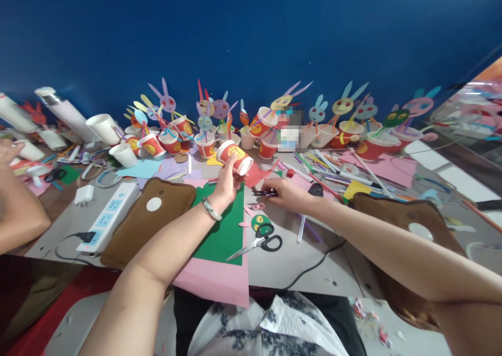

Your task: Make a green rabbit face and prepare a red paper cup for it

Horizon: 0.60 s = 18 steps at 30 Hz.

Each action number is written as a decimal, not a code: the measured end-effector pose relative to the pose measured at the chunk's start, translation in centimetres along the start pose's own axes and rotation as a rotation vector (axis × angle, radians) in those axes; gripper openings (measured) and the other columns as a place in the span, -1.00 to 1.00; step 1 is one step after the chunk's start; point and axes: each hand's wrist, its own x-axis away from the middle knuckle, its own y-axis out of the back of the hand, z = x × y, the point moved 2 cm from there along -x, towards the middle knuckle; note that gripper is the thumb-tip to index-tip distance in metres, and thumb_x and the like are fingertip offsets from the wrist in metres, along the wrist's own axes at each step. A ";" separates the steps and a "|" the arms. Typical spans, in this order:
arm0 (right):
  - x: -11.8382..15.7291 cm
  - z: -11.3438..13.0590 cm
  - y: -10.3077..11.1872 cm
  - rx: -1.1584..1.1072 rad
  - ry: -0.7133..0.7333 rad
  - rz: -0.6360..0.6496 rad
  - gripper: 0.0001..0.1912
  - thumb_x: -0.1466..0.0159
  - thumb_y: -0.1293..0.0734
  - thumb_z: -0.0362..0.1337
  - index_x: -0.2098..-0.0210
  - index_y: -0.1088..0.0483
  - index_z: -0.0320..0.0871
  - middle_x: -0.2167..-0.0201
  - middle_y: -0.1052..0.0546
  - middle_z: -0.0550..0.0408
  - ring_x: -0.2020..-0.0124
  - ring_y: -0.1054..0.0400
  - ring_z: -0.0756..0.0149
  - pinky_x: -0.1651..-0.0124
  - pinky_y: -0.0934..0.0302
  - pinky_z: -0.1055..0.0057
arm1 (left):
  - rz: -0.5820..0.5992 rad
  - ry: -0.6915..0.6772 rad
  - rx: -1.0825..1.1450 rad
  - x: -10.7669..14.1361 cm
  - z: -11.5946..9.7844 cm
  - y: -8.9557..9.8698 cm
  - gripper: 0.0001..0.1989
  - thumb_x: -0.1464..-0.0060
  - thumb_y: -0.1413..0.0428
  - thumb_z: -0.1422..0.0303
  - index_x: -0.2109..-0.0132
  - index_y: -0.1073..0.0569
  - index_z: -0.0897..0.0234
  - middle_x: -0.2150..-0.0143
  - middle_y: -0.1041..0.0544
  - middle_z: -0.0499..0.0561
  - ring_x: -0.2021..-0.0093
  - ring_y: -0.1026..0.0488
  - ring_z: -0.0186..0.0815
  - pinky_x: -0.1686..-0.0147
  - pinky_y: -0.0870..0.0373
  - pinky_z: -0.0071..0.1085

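Note:
My left hand (227, 183) is closed round a red and white paper cup (235, 158) with a yellow print, tilted on its side above the table. My right hand (288, 194) grips a small dark tool (266, 192) low over the table, to the right of the cup; its exact kind does not show. Below the hands lie black-handled scissors (259, 242), partly over green paper (219, 236). A green paper face (259, 222) with yellow eyes touches the scissors' handles. Pink paper (215, 280) sticks out from under the green sheet.
Several cups with paper rabbit figures line the blue wall (251, 32). Pens and straws (333, 168) are heaped at right. A power strip (110, 215) and brown pouch (152, 215) lie left; another pouch (403, 241) lies right. Another person's arm (19, 204) reaches in at left.

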 end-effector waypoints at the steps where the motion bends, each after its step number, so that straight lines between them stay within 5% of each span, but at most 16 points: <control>1: 0.2 -0.4 0.4 0.031 -0.012 -0.006 -0.95 -0.22 -0.36 -0.28 0.32 -0.47 -0.11 0.35 -0.60 0.02 0.34 -0.44 0.22 0.28 -0.23 0.38 | -0.002 -0.006 0.007 0.0 0.0 0.0 -0.51 0.06 -0.32 -0.07 0.27 -0.46 0.27 0.52 -0.51 -0.09 0.59 -0.43 -0.43 0.55 -0.30 -0.51; 18: 0.1 -8.4 5.8 0.536 -0.244 -0.095 -0.78 -0.35 -0.22 -0.26 0.21 -0.51 -0.13 0.17 -0.59 -0.14 0.11 -0.45 0.04 0.15 -0.19 0.27 | -0.014 0.005 -0.010 -0.2 0.7 0.1 -0.56 -0.02 -0.28 0.00 0.18 -0.51 0.29 0.47 -0.55 -0.06 0.57 -0.44 -0.41 0.54 -0.32 -0.50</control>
